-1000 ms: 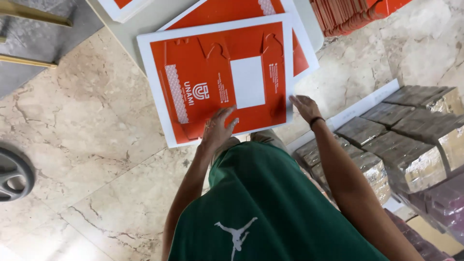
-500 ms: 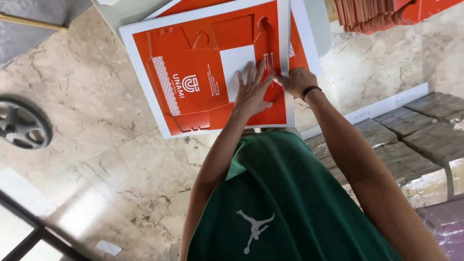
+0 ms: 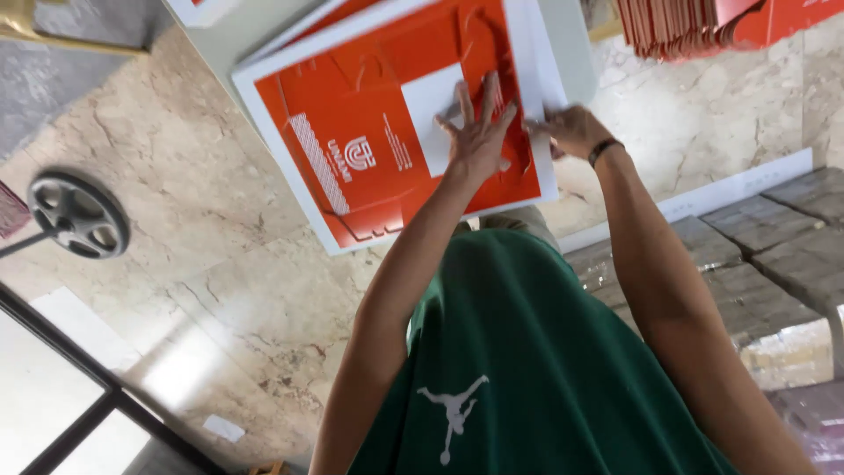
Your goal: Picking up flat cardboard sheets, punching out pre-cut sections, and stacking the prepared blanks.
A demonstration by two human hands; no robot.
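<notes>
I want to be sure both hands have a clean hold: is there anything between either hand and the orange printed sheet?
Nothing visible. The left hand lies flat, fingers spread, directly on the orange printed sheet. The right hand is at its right white border; how it grips there cannot be told.

My left hand [image 3: 477,132] flat on the printed sheet [image 3: 387,132], my right hand [image 3: 571,130] at its right edge, wrapped bundles [image 3: 756,264] to my right, caster wheel [image 3: 79,215] on floor at left

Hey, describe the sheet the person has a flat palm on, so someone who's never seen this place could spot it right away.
Start at the pale table at the top of the view, above the marble floor. On it lies a stack of printed sheets; the top orange sheet is the one under the flat left hand, with the right hand at its right edge. Unlike the sheets beneath, its whole face shows: orange print, white border, white rectangular panel.
</notes>
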